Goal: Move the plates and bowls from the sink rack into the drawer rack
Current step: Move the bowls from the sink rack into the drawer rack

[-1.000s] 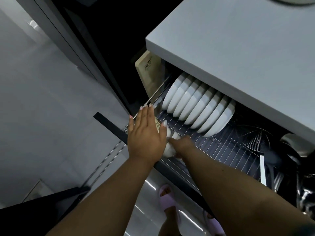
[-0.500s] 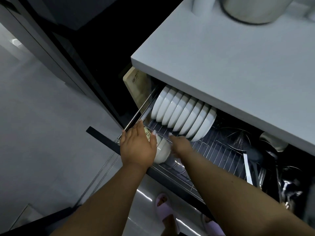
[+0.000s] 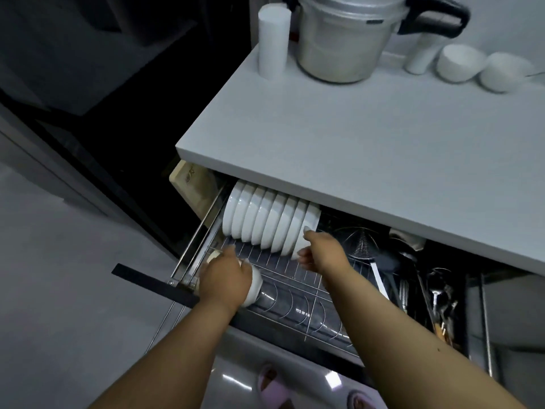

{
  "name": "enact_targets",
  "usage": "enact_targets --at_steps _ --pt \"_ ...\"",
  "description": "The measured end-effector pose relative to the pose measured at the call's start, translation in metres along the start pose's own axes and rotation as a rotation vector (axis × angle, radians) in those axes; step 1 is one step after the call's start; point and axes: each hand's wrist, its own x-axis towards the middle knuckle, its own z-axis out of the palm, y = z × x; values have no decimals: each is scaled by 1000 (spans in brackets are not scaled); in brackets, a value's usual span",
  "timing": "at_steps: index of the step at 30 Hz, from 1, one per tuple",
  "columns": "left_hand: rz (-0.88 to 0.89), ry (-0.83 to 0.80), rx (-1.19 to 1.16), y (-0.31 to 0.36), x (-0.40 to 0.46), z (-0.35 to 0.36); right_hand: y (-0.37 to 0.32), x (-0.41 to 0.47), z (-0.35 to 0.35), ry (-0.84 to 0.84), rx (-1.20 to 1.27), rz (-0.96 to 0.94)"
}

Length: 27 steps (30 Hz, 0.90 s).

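1. Head view, lower centre: the drawer rack (image 3: 295, 293) is pulled out from under the table (image 3: 354, 149), so its wire slots lie open from above.
2. Left of centre, the left hand (image 3: 225, 283) lies over a small white bowl (image 3: 255, 286) at the near left end of the rack. Its fingers curl over the top of the bowl, so the grip is grasping it, probably to seat it among the wires so it cannot roll.
3. At centre, a row of bowls (image 3: 268, 222) stands on edge at the back of the rack, each leaning on the next. Standing them this way saves room and lets them drain.
4. The right hand (image 3: 323, 255) is at the right end of that row, thumb and fingers curled against the last bowl. It looks clenched on the rim, likely steadying the row, though the far side of the hold is hidden.
5. Upper right, on the table, stand a metal pot (image 3: 345, 39), a white cylinder (image 3: 272, 42) and two more white bowls (image 3: 483, 67). The sink rack is out of frame.
6. Right of the rack, utensils (image 3: 439, 299) fill a separate compartment.
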Motion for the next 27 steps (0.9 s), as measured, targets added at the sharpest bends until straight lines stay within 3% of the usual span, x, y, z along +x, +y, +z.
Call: enact_targets --at_steps 13,27 --pt "157 -192 -398 133 -40 16 -32 -54 -138 142 230 -76" --pt "430 -393 -386 315 -172 116 23 -134 -358 370 413 -205"
